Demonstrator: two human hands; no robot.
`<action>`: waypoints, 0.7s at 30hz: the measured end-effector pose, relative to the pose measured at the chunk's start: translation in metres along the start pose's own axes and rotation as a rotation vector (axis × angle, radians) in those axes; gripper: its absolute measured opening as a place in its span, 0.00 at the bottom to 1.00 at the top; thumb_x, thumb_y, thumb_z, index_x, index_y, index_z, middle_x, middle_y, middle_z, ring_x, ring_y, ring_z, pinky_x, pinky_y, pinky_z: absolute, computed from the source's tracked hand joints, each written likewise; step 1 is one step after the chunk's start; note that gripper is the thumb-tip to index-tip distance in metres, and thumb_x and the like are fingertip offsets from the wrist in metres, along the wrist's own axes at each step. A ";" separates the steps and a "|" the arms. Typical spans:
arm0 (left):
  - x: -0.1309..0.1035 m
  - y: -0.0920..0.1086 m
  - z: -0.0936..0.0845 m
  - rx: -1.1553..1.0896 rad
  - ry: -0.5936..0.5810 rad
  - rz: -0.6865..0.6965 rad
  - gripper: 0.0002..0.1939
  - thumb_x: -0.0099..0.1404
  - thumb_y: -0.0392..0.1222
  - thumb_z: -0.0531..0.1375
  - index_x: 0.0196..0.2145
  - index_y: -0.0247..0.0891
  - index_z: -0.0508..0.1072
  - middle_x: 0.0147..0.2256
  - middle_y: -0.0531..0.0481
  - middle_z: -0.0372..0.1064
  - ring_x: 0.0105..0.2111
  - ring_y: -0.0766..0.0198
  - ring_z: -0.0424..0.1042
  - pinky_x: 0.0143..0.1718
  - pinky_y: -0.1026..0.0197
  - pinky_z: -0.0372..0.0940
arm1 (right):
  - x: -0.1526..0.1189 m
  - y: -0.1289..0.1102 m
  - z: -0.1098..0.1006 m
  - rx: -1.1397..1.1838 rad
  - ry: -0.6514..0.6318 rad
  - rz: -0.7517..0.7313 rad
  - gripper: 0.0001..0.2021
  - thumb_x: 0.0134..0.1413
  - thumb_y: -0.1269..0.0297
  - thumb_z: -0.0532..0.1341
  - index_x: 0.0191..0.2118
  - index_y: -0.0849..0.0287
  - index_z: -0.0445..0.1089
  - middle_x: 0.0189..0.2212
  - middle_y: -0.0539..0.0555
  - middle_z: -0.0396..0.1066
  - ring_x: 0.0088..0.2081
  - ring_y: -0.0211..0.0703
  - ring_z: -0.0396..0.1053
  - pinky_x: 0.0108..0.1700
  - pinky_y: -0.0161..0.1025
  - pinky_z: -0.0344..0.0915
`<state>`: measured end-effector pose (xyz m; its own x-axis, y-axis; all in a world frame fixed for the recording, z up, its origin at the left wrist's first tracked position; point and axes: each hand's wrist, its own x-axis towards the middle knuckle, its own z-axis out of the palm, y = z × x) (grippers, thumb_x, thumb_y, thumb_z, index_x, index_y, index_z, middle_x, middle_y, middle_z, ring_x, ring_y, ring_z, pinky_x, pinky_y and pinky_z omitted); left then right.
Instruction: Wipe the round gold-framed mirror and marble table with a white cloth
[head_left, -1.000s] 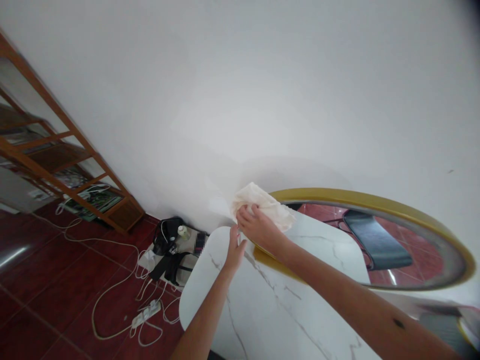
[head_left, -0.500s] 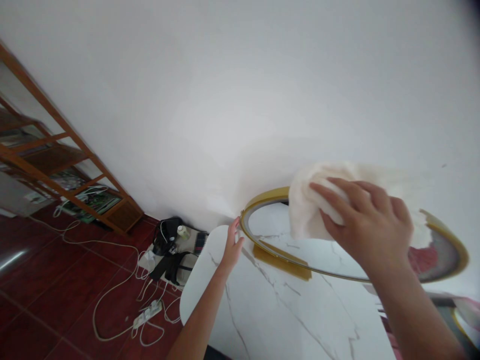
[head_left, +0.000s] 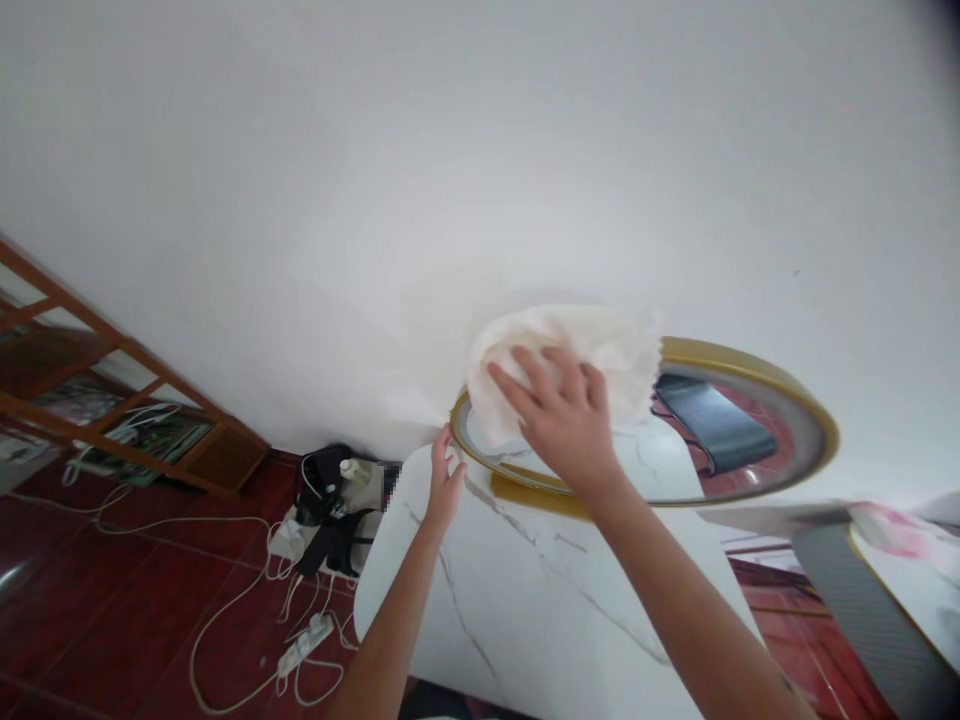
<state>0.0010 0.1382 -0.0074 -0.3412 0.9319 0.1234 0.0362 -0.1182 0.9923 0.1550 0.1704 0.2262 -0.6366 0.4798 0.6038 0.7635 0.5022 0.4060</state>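
A round mirror [head_left: 716,490] with a gold frame stands tilted on a white marbled table [head_left: 517,590], close to the wall. My left hand [head_left: 444,490] grips the mirror's left edge low down, thumb toward the front. A white cloth [head_left: 622,350] with a zigzag edge covers the upper left part of the mirror. Over the cloth lies my right hand [head_left: 562,410], fingers bent and pressing it against the glass and rim. The mirror's gold base [head_left: 529,493] rests on the tabletop, partly hidden by my right forearm.
White wall [head_left: 337,200] rises behind the table. To the left are a wooden shelf [head_left: 225,455], a power strip [head_left: 305,642] with trailing cables on the red tiled floor [head_left: 150,610], and a black bag [head_left: 322,485]. A grey ribbed panel [head_left: 862,600] stands at right.
My right hand has moved the cloth leftward across the mirror, uncovering its right side. My left hand stays at the left edge. The camera view has shifted somewhat.
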 end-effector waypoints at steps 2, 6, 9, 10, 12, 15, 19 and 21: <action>0.002 -0.002 0.000 -0.010 0.011 0.003 0.35 0.58 0.36 0.54 0.61 0.49 0.49 0.64 0.47 0.44 0.62 0.56 0.49 0.56 0.50 0.54 | 0.000 -0.011 0.013 0.012 0.003 -0.114 0.22 0.59 0.67 0.54 0.59 0.48 0.58 0.59 0.51 0.57 0.57 0.54 0.51 0.52 0.51 0.51; 0.005 -0.006 -0.005 -0.027 0.008 -0.027 0.34 0.58 0.38 0.55 0.61 0.50 0.51 0.64 0.48 0.45 0.62 0.55 0.50 0.56 0.50 0.54 | -0.018 -0.009 0.026 0.003 0.046 -0.193 0.21 0.61 0.66 0.51 0.59 0.46 0.58 0.60 0.49 0.56 0.57 0.49 0.51 0.50 0.48 0.53; 0.005 -0.008 -0.011 -0.029 -0.039 -0.033 0.33 0.59 0.38 0.55 0.61 0.51 0.52 0.64 0.49 0.46 0.62 0.55 0.51 0.57 0.49 0.53 | -0.040 0.013 0.024 -0.022 0.133 -0.031 0.25 0.59 0.66 0.55 0.60 0.42 0.55 0.59 0.49 0.57 0.56 0.50 0.52 0.50 0.48 0.53; 0.005 -0.009 -0.013 -0.021 -0.050 -0.036 0.32 0.59 0.38 0.54 0.61 0.51 0.52 0.64 0.49 0.46 0.61 0.55 0.51 0.57 0.49 0.53 | -0.048 0.024 0.021 -0.022 0.167 0.042 0.26 0.57 0.66 0.57 0.60 0.41 0.55 0.58 0.49 0.59 0.55 0.51 0.53 0.51 0.49 0.53; 0.003 -0.005 -0.014 0.028 -0.040 -0.033 0.31 0.60 0.38 0.54 0.61 0.51 0.52 0.64 0.49 0.47 0.61 0.54 0.52 0.58 0.48 0.53 | -0.062 0.048 0.014 -0.008 0.237 0.181 0.28 0.55 0.65 0.59 0.60 0.40 0.55 0.56 0.51 0.60 0.55 0.53 0.54 0.52 0.50 0.54; 0.002 0.018 -0.011 0.187 0.065 0.094 0.31 0.62 0.38 0.53 0.62 0.49 0.51 0.63 0.47 0.48 0.62 0.55 0.51 0.59 0.47 0.51 | -0.079 0.081 -0.002 0.013 0.331 0.348 0.26 0.53 0.64 0.61 0.58 0.44 0.59 0.55 0.54 0.61 0.54 0.55 0.57 0.52 0.51 0.57; 0.005 0.092 0.011 0.466 0.139 0.471 0.31 0.64 0.40 0.53 0.63 0.42 0.48 0.63 0.42 0.47 0.63 0.54 0.47 0.62 0.47 0.45 | -0.090 0.100 -0.019 0.048 0.381 0.489 0.25 0.52 0.66 0.61 0.57 0.49 0.61 0.54 0.56 0.61 0.53 0.55 0.60 0.53 0.52 0.58; 0.007 0.136 0.032 0.580 0.094 0.642 0.30 0.66 0.40 0.51 0.63 0.40 0.49 0.63 0.41 0.47 0.63 0.53 0.47 0.62 0.46 0.45 | -0.092 0.098 -0.021 0.056 0.367 0.490 0.25 0.52 0.66 0.60 0.57 0.48 0.60 0.55 0.55 0.61 0.53 0.55 0.59 0.53 0.52 0.58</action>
<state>0.0332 0.1397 0.1282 -0.1657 0.7099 0.6845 0.7120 -0.3942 0.5811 0.2907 0.1604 0.2256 -0.1266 0.3907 0.9118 0.9448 0.3274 -0.0092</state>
